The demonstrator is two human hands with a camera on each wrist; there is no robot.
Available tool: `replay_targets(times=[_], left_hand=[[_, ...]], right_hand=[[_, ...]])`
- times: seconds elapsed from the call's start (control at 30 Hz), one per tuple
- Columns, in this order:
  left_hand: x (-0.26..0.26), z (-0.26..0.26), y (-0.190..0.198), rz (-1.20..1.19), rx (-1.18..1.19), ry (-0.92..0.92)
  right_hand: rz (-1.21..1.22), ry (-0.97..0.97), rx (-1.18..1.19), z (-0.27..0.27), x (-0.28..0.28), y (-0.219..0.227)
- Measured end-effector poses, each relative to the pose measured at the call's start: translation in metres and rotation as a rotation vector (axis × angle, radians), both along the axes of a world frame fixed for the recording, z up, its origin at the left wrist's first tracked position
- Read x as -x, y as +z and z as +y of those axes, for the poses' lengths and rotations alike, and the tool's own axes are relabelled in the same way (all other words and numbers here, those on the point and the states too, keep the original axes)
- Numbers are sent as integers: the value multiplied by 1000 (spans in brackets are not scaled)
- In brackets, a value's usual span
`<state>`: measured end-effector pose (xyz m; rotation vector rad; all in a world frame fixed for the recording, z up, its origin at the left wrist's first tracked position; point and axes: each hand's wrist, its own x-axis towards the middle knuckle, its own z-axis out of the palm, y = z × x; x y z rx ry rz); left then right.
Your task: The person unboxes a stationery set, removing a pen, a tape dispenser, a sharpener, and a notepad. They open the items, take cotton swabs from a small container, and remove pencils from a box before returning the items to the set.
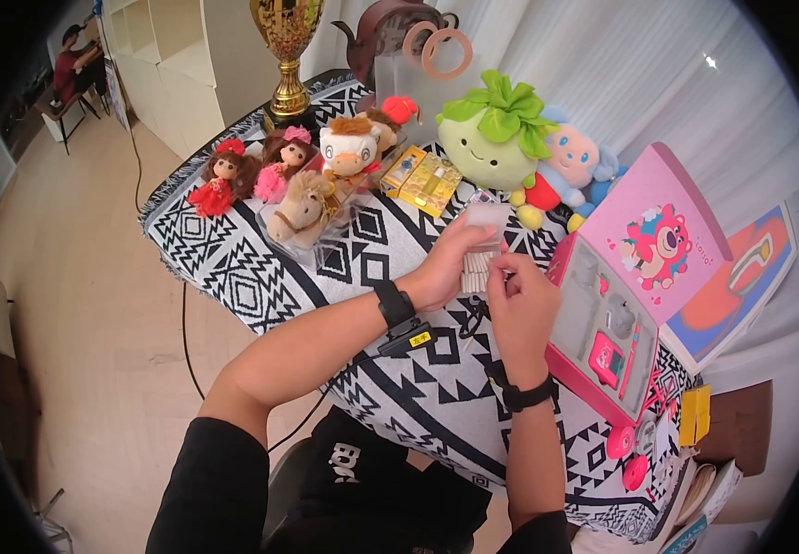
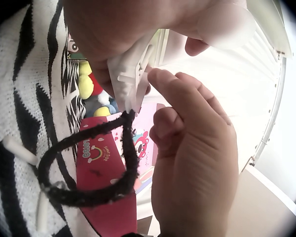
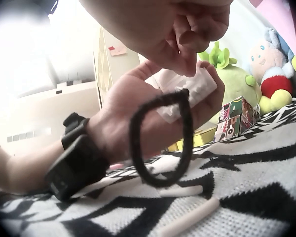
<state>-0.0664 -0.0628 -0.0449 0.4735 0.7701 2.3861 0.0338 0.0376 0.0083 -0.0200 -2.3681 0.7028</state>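
Note:
My left hand point(image 1: 441, 270) grips a small clear plastic box point(image 3: 205, 89) with short white sticks point(image 1: 476, 273) packed inside. From the box hangs a fuzzy black cord loop point(image 3: 134, 143). At the box's edge, my right hand point(image 1: 526, 300) has its fingers bent and the tips close together, right by the sticks. I cannot tell whether those fingertips pinch a stick. Below the hands, loose white sticks point(image 3: 190, 217) lie on the black-and-white patterned cloth point(image 1: 390, 369).
To the right stands an open pink gift box point(image 1: 593, 406) with a bear on its lid. Plush toys point(image 1: 492, 138), two dolls point(image 1: 226, 175), a yellow box point(image 1: 422, 180) and a gold trophy point(image 1: 288, 46) line the far side. Pink round pieces point(image 1: 635, 473) lie near the right edge.

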Motion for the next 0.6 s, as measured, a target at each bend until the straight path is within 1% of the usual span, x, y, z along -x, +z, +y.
replay_targets(times=[0.03,0.17,0.23,0.27,0.33,0.37,0.43,0.47,0.53,0.6], left_hand=[[1,0,0,-8,-11,-22],[1,-3,3,-30,-14,-39],[2,-3,6,-58,-8,-2],[5,-4,6,-57,-9,-2],[11,-8,6,-12,17,23],[13,-8,6,-13,14,20],[17,-9,5,-25,30,45],[17,-10,5,-24,31,45],[17,-9,4,-48,52,56],[16,-8,4,-58,58,56]], right_hand=[[-60,-6,97,0,-4,5],[-12,8,132,11,-20,17],[-133,58,60,21,-30,21],[-132,58,59,26,-35,18],[-309,222,26,34,-43,9],[-310,218,24,36,-46,4],[-328,358,-247,34,-50,-5],[-328,358,-246,31,-50,-7],[-350,392,-324,27,-50,-10],[-368,418,-326,26,-49,-12]])
